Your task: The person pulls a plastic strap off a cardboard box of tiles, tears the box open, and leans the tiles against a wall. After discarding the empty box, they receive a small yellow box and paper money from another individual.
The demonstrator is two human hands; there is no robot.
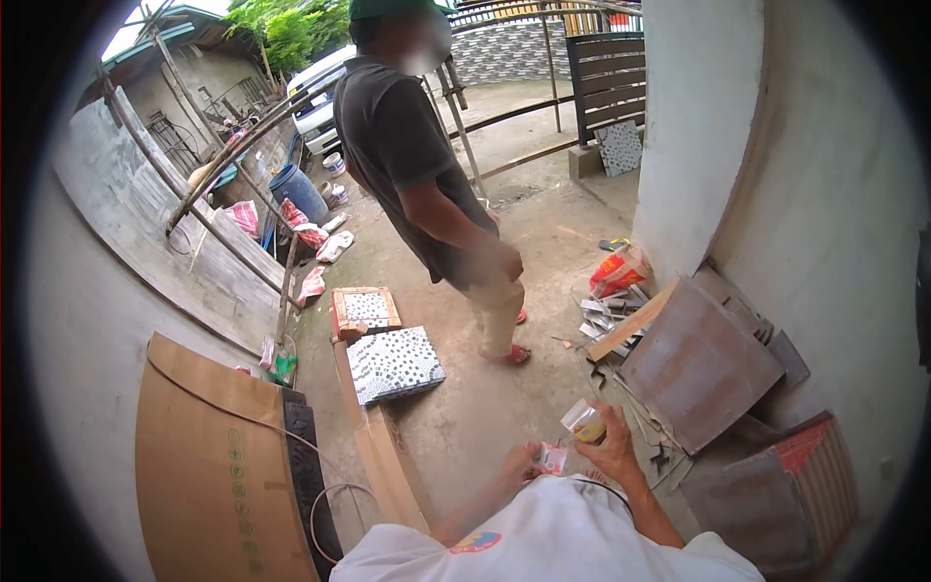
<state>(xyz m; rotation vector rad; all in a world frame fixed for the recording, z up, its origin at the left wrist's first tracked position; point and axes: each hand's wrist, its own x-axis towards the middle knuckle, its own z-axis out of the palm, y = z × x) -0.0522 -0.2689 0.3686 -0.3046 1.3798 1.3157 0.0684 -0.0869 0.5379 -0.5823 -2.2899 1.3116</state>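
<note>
My right hand (615, 444) is wrapped round a small clear container (583, 419) with a yellowish-brown part, held tilted in front of my chest. Just left of it and lower, my left hand (521, 464) pinches a small pink and white packet (553, 459). The two hands are close together, a short gap between what they hold. Concrete ground lies below them, and my white shirt fills the bottom of the view.
Ahead stands a person in a dark shirt (393, 126). Mosaic-patterned tiles (396, 361) lie stacked to the left, near a big cardboard sheet (208, 466). On the right, large brownish tiles (703, 364) lean by the wall beside tile offcuts (611, 315) and a red bag (621, 270).
</note>
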